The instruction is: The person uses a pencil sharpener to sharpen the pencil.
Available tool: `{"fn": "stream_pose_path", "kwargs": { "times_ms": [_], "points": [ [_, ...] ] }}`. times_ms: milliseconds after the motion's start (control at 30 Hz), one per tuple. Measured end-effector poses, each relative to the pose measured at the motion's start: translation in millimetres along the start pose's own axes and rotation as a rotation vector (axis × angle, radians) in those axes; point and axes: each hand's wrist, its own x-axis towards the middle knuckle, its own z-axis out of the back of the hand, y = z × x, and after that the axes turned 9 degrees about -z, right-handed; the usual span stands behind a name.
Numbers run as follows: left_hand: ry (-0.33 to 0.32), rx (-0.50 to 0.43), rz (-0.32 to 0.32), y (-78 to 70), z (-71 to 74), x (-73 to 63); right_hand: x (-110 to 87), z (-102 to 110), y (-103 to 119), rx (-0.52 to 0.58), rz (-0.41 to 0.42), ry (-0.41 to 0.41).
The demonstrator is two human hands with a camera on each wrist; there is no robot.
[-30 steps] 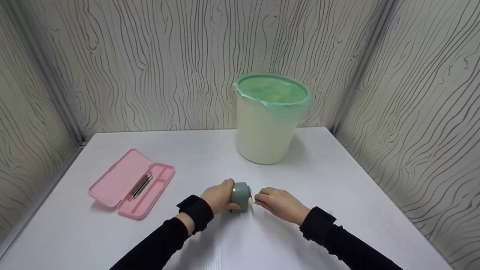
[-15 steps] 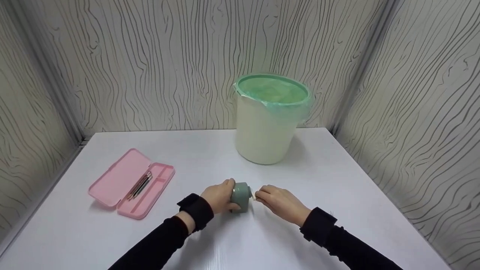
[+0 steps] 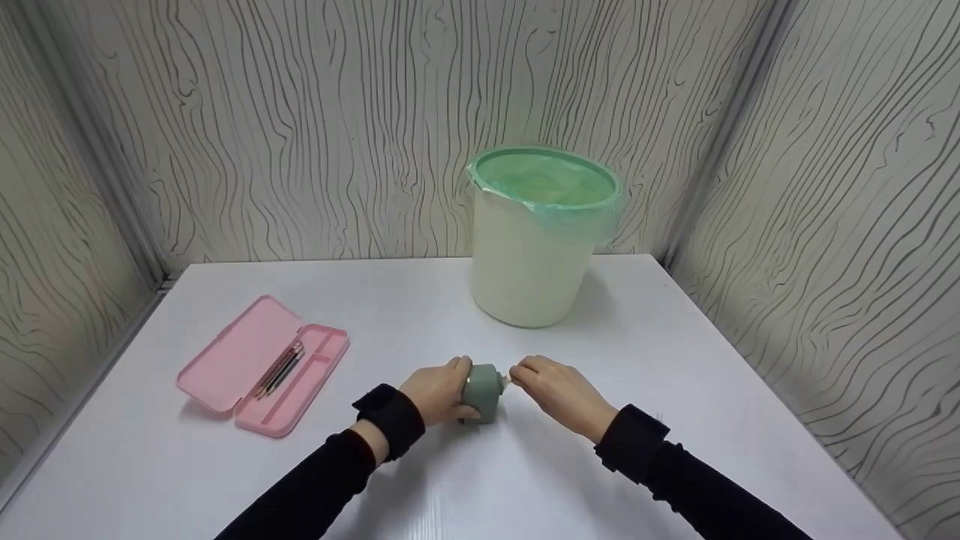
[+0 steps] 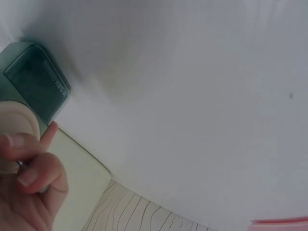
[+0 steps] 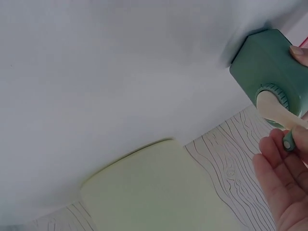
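A green hand-crank pencil sharpener (image 3: 481, 394) lies between both hands at the middle of the table. My left hand (image 3: 436, 394) grips its body from the left. In the left wrist view, its dark see-through shavings drawer (image 4: 39, 82) and a round cream part (image 4: 19, 118) show; a small shiny bit between the curled fingers is too hidden to name. My right hand (image 3: 559, 391) pinches the crank's end from the right. The right wrist view shows the cream crank arm (image 5: 276, 109) and, at the fingers, its green knob (image 5: 288, 141).
An open pink pencil case (image 3: 232, 360) at the left holds several pencils (image 3: 280, 371). Behind the hands stands a pale bin (image 3: 529, 262) with a green rim and a bag liner. Wood-patterned walls (image 3: 315, 135) enclose the white table (image 3: 390, 315).
My right hand has shifted upward in the head view, turning the crank with it. The left hand and the sharpener have stayed almost in place.
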Motion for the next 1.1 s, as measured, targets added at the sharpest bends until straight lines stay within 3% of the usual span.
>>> {"fn": "stream_pose_path", "kwargs": {
  "times_ms": [400, 1100],
  "points": [
    [-0.007, 0.006, -0.001, 2.4, -1.6, 1.3, 19.6, -1.2, -7.4, 0.034, -0.063, 0.020],
    [-0.031, -0.040, -0.030, 4.0, -4.6, -2.5, 33.8, -9.1, -7.6, 0.008, -0.129, 0.022]
  ]
}}
